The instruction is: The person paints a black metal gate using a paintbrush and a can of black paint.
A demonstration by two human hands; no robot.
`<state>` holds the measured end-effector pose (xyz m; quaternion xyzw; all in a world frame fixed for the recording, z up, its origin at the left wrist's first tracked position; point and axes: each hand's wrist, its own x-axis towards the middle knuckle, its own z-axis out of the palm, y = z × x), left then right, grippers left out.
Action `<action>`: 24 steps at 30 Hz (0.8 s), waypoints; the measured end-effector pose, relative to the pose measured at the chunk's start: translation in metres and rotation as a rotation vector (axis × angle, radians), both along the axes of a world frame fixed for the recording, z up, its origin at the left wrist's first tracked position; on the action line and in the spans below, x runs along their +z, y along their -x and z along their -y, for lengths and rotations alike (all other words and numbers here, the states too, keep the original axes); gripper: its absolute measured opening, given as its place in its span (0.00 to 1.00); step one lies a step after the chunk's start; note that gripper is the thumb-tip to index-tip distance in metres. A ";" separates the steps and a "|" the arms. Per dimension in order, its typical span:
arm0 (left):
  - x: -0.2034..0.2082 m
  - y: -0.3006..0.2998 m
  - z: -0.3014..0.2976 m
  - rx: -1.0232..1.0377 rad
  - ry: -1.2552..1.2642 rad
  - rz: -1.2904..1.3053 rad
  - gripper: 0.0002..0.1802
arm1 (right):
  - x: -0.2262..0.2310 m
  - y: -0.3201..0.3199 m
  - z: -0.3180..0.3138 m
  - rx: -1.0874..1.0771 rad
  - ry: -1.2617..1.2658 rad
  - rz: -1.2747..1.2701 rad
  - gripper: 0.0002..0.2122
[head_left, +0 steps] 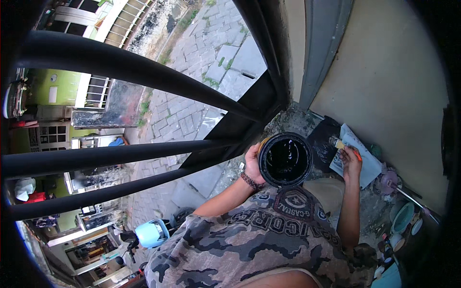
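Observation:
My left hand is wrapped round the side of a paint can, in front of my chest. Glossy black paint fills its inside, and its mouth faces up toward me. To the right of the can, my right hand is closed on a paintbrush. A pale part of the brush sticks out past my fingers, and its dark bristles are hard to make out against a black plastic bag below. An orange patch shows beside my fingers. The brush is apart from the can.
Thick black metal bars cross the left side, joined to a black frame. Beyond them lie grey paving and a light blue motorbike. A pale sheet, a purple-headed pole and a green basin are at the right, beside a beige wall.

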<state>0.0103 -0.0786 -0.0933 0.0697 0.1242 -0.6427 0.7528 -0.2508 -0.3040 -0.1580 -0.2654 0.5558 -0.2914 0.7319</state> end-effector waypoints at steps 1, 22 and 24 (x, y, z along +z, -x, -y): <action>0.000 0.001 0.003 -0.011 0.013 -0.009 0.32 | 0.012 0.005 0.002 -0.024 0.033 0.029 0.10; 0.093 -0.041 0.102 0.116 0.248 0.515 0.43 | 0.316 -0.138 -0.043 0.846 1.915 -0.161 0.11; 0.098 -0.041 0.100 0.131 0.272 0.514 0.43 | 0.312 -0.149 -0.039 0.782 2.111 -0.227 0.09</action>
